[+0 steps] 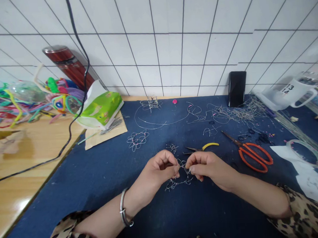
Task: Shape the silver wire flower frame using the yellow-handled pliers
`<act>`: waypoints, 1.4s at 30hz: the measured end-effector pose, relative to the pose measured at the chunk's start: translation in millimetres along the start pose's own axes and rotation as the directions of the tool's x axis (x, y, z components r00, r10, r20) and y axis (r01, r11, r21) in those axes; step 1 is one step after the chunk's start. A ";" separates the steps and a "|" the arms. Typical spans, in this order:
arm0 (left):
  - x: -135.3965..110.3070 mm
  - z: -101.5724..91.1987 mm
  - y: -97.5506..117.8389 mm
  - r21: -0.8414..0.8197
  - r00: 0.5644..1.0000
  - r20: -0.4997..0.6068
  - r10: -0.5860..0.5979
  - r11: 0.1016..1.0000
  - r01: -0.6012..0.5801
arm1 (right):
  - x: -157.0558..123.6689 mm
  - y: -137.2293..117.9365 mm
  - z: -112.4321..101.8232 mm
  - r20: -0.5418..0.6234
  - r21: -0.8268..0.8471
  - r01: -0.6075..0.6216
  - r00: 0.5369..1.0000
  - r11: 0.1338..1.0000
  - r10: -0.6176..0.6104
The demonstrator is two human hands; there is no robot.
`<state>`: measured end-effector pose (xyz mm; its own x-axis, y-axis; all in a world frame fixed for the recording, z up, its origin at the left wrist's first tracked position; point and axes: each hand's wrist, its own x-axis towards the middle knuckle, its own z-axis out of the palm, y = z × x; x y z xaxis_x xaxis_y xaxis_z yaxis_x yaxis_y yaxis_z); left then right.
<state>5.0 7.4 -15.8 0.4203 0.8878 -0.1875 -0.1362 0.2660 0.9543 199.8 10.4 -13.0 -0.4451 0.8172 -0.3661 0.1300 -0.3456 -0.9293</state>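
Note:
Both hands meet over a dark blue cloth (103, 181). My left hand (158, 169) and my right hand (203, 166) are closed in pinches on a small silver wire flower piece (179, 179) held between them just above the cloth. A metal bangle circles my left wrist. Just behind the hands lie yellow-handled pliers (204, 147) and a tiny wire piece (172, 147).
Orange scissors (252, 154) lie to the right, a finished wire flower (137, 139) to the left. Loose wire heaps (235, 113), a black phone (236, 88) against the tiled wall, a white jug (290, 93), a green tissue pack (101, 110), pipe cleaners (24, 103) and a black cable (67, 138) surround them.

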 end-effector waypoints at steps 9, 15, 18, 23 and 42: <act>0.2 -0.4 0.4 -0.004 1.000 -0.007 -0.003 1.000 0.003 | -0.4 0.7 -0.9 -0.001 0.020 0.001 1.000 1.000 -0.001; 0.2 -0.1 0.3 0.014 1.000 0.001 -0.010 1.000 0.009 | 0.0 1.1 -0.9 -0.001 0.024 -0.001 1.000 1.000 0.001; 0.7 -1.1 0.1 0.014 1.000 0.015 -0.015 1.000 0.015 | 0.4 1.8 -1.0 -0.004 0.038 0.002 1.000 0.999 -0.001; 1.9 -3.7 0.0 0.020 0.998 0.043 -0.046 0.999 0.045 | 1.1 3.9 -2.0 -0.025 0.099 0.002 1.000 0.995 0.000; 2.7 -5.0 1.0 0.159 0.990 0.117 -0.076 0.986 0.057 | -0.3 4.7 -0.3 -0.038 0.136 0.011 0.999 0.991 -0.005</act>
<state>1.5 11.9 -16.4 0.5316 0.8149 -0.2308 0.0318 0.2531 0.9669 200.8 8.6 -17.3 -0.4119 0.8360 -0.3626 0.0035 -0.3965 -0.9180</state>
